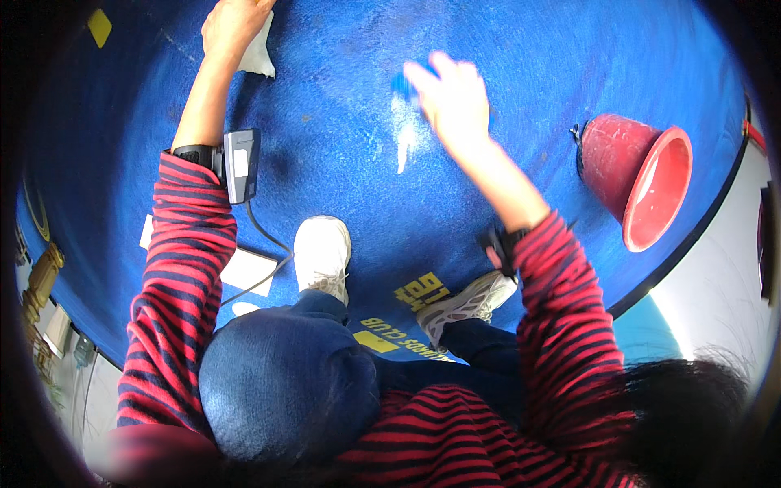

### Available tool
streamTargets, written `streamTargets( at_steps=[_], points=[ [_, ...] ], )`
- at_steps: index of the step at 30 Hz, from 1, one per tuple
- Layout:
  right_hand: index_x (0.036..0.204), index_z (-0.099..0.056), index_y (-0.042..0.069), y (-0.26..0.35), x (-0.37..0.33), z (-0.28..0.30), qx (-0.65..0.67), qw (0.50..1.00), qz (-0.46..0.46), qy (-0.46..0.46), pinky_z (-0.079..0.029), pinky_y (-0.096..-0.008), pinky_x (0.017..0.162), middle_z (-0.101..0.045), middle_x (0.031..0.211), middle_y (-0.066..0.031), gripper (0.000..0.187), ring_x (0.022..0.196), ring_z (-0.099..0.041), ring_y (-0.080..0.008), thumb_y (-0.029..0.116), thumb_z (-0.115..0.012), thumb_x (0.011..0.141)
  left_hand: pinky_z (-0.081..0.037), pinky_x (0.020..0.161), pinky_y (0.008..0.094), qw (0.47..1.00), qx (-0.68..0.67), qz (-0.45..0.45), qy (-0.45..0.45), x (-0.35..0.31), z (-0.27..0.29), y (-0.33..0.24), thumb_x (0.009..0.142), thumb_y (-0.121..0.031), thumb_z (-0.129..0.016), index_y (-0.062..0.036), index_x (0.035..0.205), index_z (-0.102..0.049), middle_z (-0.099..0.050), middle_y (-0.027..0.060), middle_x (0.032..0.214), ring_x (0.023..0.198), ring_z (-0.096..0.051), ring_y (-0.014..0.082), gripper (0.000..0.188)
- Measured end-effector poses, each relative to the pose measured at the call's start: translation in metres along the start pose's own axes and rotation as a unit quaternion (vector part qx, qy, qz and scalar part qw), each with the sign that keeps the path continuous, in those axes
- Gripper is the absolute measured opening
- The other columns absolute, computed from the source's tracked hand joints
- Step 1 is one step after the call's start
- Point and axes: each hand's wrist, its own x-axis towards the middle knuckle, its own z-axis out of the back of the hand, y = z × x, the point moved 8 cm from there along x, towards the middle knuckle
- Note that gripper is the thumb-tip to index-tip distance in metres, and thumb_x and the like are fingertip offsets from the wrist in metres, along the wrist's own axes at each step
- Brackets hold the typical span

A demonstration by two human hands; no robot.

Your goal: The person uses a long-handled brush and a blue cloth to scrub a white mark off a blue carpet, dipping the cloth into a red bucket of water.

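We see the person's two bare hands above a blue carpet (366,187), whose dark border bends along its right side. The left hand (230,28) is toward the far edge, on the left part of the carpet. A pale, thin piece (259,55) shows beside its fingers, but these are cut by the view, so we cannot tell if its grip is closed on this piece.

The right hand (455,96) is nearer to the middle of the carpet and is blurred. Two of its fingers are stretched apart, and a small blue thing (400,84) shows at their tips. We cannot tell if the grip is clamped on it or only touches it. Just below this thing, a bright white streak (403,154) is on the carpet.

Near the right edge of the carpet we find a red bucket (612,154), its mouth toward that edge; we cannot tell if it stands or lies. On the left wrist there is a grey box (242,167) with a cable (268,234). A white sheet (250,271) lies between the left sleeve (183,268) and a white shoe (322,250).
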Motion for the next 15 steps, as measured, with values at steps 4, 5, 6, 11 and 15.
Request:
streamTargets(
  at_steps=[4,5,6,11,15],
  points=[
    [0.096,-0.059,0.014,-0.057,0.075,-0.012,0.030,0.986,-0.164,0.012,-0.044,-0.0420,0.067,-0.054,0.100,-0.0149,0.027,0.083,-0.052,-0.0322,0.017,-0.058,0.069,-0.044,0.078,0.0417,1.000,-0.027,0.012,0.010,-0.001,0.005,0.001,0.076,-0.045,-0.058,-0.0072,0.102,-0.053,-0.060,0.0185,0.097,0.093,-0.056,0.0344,0.046],
    [0.098,-0.059,0.019,-0.050,0.075,-0.002,-0.002,0.987,-0.151,-0.046,-0.045,-0.0413,0.068,-0.054,0.102,-0.0133,0.030,0.081,-0.052,-0.0325,0.015,-0.061,0.069,-0.044,0.079,0.0416,0.998,-0.050,0.017,0.021,-0.003,0.004,0.002,0.076,-0.045,-0.058,-0.0072,0.104,-0.053,-0.059,0.0188,0.098,0.094,-0.056,0.0349,0.048],
    [0.100,-0.059,0.023,-0.039,0.068,0.010,-0.031,0.985,-0.138,-0.098,-0.047,-0.0405,0.069,-0.054,0.104,-0.0116,0.034,0.080,-0.053,-0.0328,0.013,-0.064,0.068,-0.044,0.079,0.0415,0.999,-0.049,0.010,0.017,-0.003,0.005,0.003,0.076,-0.045,-0.058,-0.0071,0.103,-0.053,-0.059,0.0187,0.097,0.094,-0.056,0.0349,0.047],
    [0.101,-0.058,0.025,0.027,-0.041,-0.003,0.027,0.995,-0.034,0.087,-0.045,-0.0401,0.066,-0.053,0.101,-0.0087,0.032,0.084,-0.051,-0.0295,0.015,-0.057,0.070,-0.044,0.075,0.0423,0.999,-0.045,0.001,0.015,-0.003,-0.002,0.007,0.075,-0.045,-0.058,-0.0060,0.094,-0.053,-0.059,0.0187,0.091,0.089,-0.056,0.0357,0.044],
    [0.099,-0.059,0.024,0.017,-0.017,-0.006,-0.005,0.999,0.033,0.023,-0.045,-0.0397,0.067,-0.054,0.099,-0.0092,0.035,0.083,-0.052,-0.0293,0.016,-0.063,0.065,-0.044,0.073,0.0428,1.000,-0.023,-0.013,-0.001,0.000,-0.002,0.002,0.076,-0.045,-0.058,-0.0065,0.093,-0.053,-0.060,0.0187,0.088,0.086,-0.057,0.0356,0.042]
  ],
)
